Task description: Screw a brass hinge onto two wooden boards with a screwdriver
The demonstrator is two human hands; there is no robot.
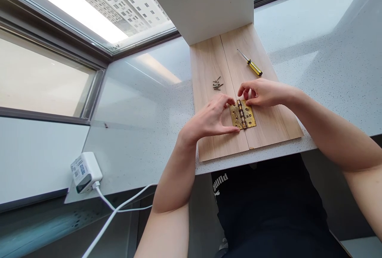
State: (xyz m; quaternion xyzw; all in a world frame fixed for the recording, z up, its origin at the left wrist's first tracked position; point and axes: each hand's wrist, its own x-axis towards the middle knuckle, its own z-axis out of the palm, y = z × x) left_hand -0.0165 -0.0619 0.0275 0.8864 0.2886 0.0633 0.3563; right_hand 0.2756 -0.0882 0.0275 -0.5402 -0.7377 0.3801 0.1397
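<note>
Head view: brass-coloured hinge (250, 119) lay flat across the seam of two pale wood boards, one leaf on the left board (205, 67), one on the right board (273, 130), knuckle roughly along the joint. Left hand (207, 119) came in from lower left, wrist bent, thumb and index spread wide around the left leaf: thumb at the near edge, index at the far corner. Couldn't tell if it was clamping or just steadying. Right hand (264, 92) reached in from the right, forearm across the right board, fingers loosely curled, thumb at the far edge of the right leaf, visible gap between thumb and index; couldn't tell if the thumb was pressing. Around: small pile of screws (217, 85) on the left board just beyond the left hand; yellow-and-black screwdriver (254, 67) on the right board beyond the right hand, handle toward that hand, tip angled away. Grey box (215, 3) stood at the far end of the boards, blocking that side. Boards sat on a speckled white counter (140, 130). White power adapter (86, 170) with white cable (109, 220) was well apart, off to the left; the left arm hid part of the cable.
</note>
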